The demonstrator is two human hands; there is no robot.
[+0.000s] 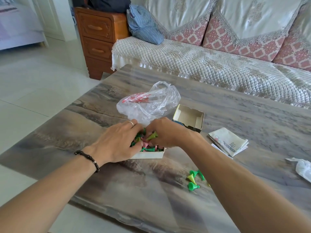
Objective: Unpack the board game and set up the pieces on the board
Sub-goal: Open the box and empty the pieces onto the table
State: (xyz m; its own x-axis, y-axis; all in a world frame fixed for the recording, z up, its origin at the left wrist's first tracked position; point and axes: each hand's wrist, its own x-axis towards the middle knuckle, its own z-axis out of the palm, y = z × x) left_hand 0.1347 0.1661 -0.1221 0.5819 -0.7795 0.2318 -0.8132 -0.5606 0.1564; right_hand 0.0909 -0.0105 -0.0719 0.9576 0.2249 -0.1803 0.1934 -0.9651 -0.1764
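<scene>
Bright, even daylight. Broad pale glare on glossy grey-brown marble-patterned table (235,115), strongest along its far edge. Soft faint shadows beneath forearms. Wide-angle bending at frame edges. Slight softness overall; floor left of table washed out.

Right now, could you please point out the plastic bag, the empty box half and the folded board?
plastic bag (151,102), head view, crumpled middle.
empty box half (189,115), head view, inner floor.
folded board (227,141), head view, top face.
</scene>
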